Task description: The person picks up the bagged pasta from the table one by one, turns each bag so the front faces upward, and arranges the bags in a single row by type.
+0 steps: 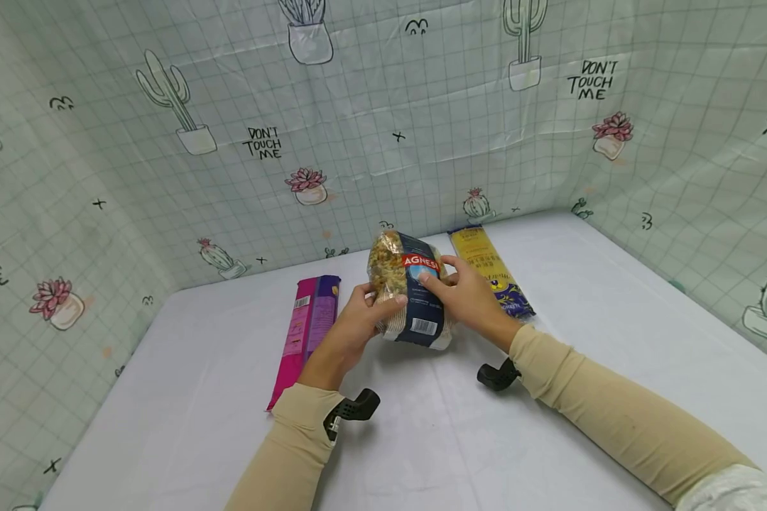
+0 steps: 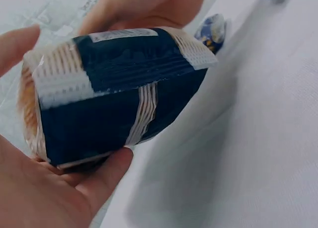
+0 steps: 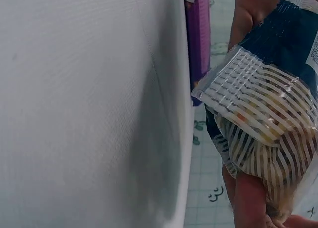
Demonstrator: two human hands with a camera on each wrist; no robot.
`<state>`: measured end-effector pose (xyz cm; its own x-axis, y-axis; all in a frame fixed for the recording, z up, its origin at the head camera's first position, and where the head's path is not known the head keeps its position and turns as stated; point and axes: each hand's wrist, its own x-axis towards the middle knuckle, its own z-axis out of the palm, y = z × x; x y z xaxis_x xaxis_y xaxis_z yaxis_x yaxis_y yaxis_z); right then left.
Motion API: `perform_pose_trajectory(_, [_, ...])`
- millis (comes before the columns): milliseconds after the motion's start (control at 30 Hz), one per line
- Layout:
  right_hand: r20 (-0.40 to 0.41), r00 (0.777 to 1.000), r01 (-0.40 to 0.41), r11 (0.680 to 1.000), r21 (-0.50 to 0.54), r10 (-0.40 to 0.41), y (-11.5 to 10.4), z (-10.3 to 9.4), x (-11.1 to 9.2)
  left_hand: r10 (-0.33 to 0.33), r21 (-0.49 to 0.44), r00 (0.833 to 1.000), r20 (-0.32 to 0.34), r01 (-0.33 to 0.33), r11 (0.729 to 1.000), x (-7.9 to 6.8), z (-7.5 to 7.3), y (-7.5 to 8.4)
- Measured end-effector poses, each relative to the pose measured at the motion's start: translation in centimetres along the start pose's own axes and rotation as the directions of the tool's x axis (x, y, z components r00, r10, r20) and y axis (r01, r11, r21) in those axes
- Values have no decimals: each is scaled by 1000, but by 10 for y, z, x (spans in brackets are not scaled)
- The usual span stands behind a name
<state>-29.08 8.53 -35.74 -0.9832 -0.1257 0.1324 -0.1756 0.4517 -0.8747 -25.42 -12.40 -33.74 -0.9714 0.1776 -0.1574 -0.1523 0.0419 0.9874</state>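
Left hand (image 1: pixel 356 318) and right hand (image 1: pixel 465 292), fingers bent, grip the AGNESI bag (image 1: pixel 425 306) (thumbs on its front)

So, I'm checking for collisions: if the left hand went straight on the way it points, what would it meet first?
The AGNESI bag, which the left hand is gripping. Past that, probably the right hand on the bag's far side, though depth is hard to judge.
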Motion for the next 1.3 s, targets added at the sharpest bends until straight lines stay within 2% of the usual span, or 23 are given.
perform_pose_trajectory(133, [-25, 998, 53, 996, -66, -55, -5, 2, -4, -26, 91, 999, -29, 28, 995, -2, 2, 0])
perform_pose_trajectory(267, [-36, 995, 86, 994, -73, -89, -7, 4, -6, -36, 106, 998, -45, 40, 994, -2, 1, -1])
perform_pose_trajectory(433, [-38, 995, 96, 995, -18, -96, -7, 6, -6, -39, 51, 998, -56, 42, 998, 0, -3, -4])
perform_pose_trajectory(667, [-89, 996, 28, 994, 106, -19, -3, 5, -3, -51, -77, 996, -68, 45, 996, 2, -4, -8])
perform_pose_trajectory(900, [-79, 997, 18, 992, 129, -8, 3, 6, 1, -65, -127, 992, -104, 51, 991, 4, -2, -10])
perform_pose_trajectory(1000, [-55, 998, -9, 991, 136, 16, 5, 6, 2, -78, -135, 990, -121, 61, 989, 5, -1, -9])
perform_pose_trajectory(1100, [1, 999, -52, 989, 137, 52, 6, 5, 2, -79, -155, 989, -124, 59, 986, 6, -1, -9])
perform_pose_trajectory(1167, [62, 995, -85, 985, 152, 77, 7, 4, 3, -70, -179, 990, -119, 48, 983, 6, -1, -9])
perform_pose_trajectory(1300, [195, 974, -158, 967, 201, 119, 7, 3, 5, -45, -241, 994, -97, 20, 970, 6, -2, -11])
